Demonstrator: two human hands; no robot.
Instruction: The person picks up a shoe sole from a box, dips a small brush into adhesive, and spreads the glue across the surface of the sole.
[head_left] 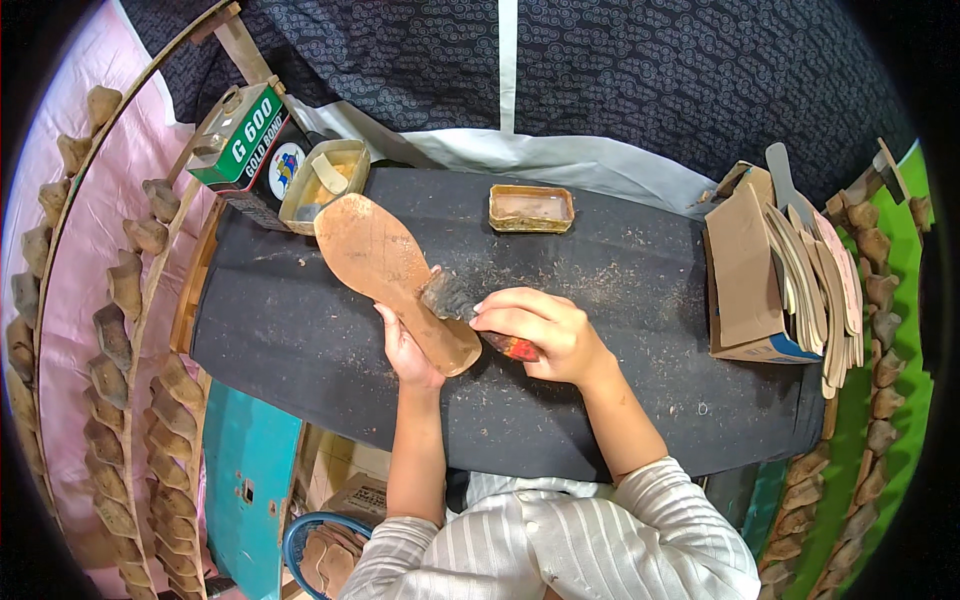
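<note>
Left hand (408, 350) pinches the waist of the shoe sole (388, 265), likely light and stiff, best held there; right hand (545, 335), at four o'clock, clasps a red-handled tool (513, 346).

patterned dark curtain (680, 90) | pink left sheet (80, 310) | green right sheet (908, 285) | black-covered table (270, 330)

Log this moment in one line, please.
left hand: tan sole-shaped piece; right hand: red-handled dark tool; tool at piece's edge

2 hands (410, 348) (552, 335), 1 held sole (375, 252), 1 held tool (515, 347), 1 can (238, 150), 2 rect. tubs (297, 214) (530, 226), 1 tbl (640, 400)
</note>
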